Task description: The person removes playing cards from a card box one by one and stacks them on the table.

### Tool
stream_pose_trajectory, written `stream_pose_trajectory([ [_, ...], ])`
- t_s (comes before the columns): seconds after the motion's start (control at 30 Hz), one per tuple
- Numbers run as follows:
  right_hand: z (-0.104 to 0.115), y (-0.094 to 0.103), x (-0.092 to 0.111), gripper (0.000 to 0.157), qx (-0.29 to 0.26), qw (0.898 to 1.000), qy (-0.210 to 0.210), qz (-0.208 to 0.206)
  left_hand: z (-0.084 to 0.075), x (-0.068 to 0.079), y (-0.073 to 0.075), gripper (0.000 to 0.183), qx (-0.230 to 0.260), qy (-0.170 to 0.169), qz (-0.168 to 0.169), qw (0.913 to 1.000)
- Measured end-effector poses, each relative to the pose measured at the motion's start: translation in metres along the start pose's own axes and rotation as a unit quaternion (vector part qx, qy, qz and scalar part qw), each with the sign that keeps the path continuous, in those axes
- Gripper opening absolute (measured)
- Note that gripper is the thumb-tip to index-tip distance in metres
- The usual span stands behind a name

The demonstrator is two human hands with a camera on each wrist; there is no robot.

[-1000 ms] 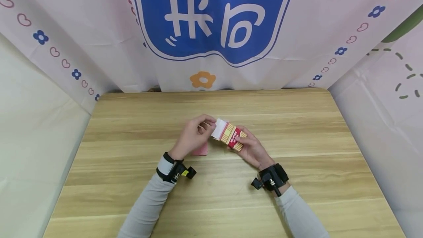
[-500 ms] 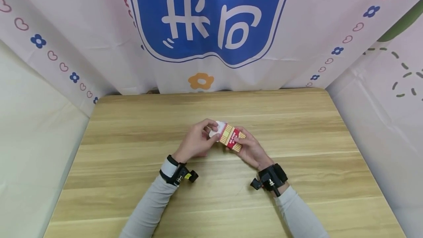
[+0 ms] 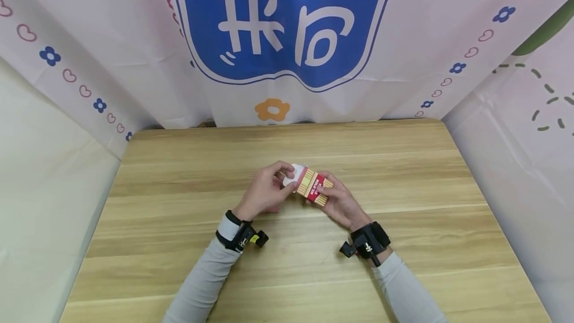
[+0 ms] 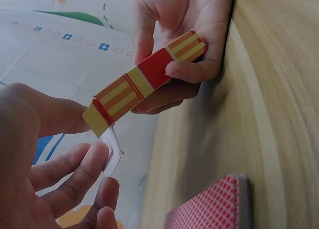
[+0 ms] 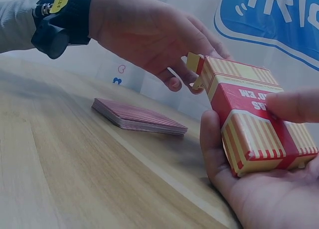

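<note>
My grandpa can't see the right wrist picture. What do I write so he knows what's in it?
A right hand holds a red and yellow striped box, thumb on the front. A left hand wearing a black wrist strap is at the box's far end, and a stack of red-patterned cards lies on the wooden table.

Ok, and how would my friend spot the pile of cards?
On the wooden table, look beneath the left hand. A deck of cards lies flat there. Unlike the striped card box held up in the right hand, it rests on the wood and has a red-and-white checked back.
</note>
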State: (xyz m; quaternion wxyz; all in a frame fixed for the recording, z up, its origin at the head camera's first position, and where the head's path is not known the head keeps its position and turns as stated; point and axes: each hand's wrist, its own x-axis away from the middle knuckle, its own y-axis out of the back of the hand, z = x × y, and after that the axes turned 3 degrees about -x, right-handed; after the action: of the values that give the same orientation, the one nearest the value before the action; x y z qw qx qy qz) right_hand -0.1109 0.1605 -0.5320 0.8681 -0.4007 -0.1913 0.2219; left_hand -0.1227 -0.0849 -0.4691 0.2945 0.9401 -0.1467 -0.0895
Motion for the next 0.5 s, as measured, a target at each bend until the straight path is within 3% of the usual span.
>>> stream_pose_trajectory([
  [0.5, 0.000, -0.002, 0.000, 0.039, -0.004, 1.000, -0.002, -0.019, 0.004, 0.001, 0.023, 0.013, 0.036, -0.019, -0.045, 0.9982],
])
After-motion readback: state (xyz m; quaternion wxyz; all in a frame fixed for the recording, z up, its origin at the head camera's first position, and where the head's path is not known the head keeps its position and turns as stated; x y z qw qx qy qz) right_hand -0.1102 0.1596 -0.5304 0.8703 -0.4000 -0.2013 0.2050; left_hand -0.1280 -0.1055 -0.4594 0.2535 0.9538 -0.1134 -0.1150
